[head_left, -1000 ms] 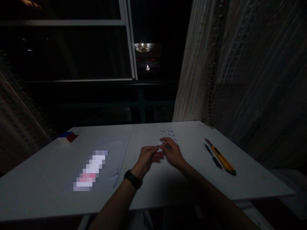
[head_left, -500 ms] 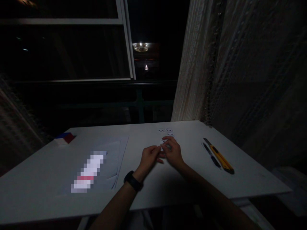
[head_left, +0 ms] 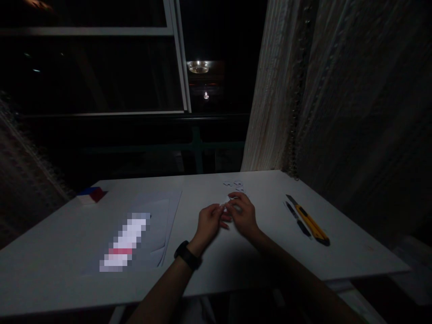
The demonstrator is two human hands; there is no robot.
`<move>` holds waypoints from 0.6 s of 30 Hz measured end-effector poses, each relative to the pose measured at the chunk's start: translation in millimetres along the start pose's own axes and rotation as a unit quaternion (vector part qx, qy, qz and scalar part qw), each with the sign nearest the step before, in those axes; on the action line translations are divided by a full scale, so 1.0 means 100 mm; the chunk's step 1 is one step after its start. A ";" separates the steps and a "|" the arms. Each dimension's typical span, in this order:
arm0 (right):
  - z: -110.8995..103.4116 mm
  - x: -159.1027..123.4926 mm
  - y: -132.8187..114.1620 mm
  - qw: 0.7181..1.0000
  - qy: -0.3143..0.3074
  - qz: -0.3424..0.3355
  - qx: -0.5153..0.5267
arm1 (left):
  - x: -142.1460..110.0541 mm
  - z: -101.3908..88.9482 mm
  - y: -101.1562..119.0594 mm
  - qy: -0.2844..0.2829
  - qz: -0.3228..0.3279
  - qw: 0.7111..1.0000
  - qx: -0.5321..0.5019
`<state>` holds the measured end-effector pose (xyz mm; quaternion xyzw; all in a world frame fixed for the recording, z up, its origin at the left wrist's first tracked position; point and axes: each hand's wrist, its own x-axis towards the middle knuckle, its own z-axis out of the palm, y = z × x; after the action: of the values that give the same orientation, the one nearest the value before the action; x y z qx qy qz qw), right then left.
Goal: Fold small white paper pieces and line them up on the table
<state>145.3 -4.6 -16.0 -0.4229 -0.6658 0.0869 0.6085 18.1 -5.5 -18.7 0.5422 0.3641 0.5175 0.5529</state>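
Close together above the white table [head_left: 202,279], both hands pinch a small piece of white paper [head_left: 225,205]. My left hand [head_left: 209,221], with a dark watch [head_left: 187,255] on its wrist, grips the paper's left side between thumb and forefinger. From the right, my right hand [head_left: 243,215] is closed on the same piece, its fingers curled over the top. Most of the paper is hidden by the fingers. Just beyond them lie several small paper pieces [head_left: 238,183] with dark marks, partly covered by my right hand.
To the right lie a yellow box cutter [head_left: 313,225] and a dark pen-like tool [head_left: 299,221]. Paper sheets [head_left: 158,225] with a pixelated bright patch [head_left: 130,236] lie left. A blue, red and white cube [head_left: 91,195] sits at the far left. A curtain [head_left: 265,117] hangs behind.
The view has shifted slightly. My fingers have changed their grip a little on the paper piece, and my right hand covers more of the pieces behind it.
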 end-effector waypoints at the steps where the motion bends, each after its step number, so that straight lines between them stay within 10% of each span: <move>1: 0.00 0.00 -0.02 1.000 0.006 0.000 0.002 | 0.00 -0.01 0.00 0.002 0.000 1.000 -0.002; 18: 0.03 0.05 0.15 0.908 -0.080 0.275 0.306 | 0.00 0.00 0.04 0.022 -0.022 0.999 -0.004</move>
<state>149.8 9.4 -22.0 -0.3735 -0.5105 0.4838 0.6047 17.5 -6.1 -15.0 0.5198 0.3860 0.5186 0.5584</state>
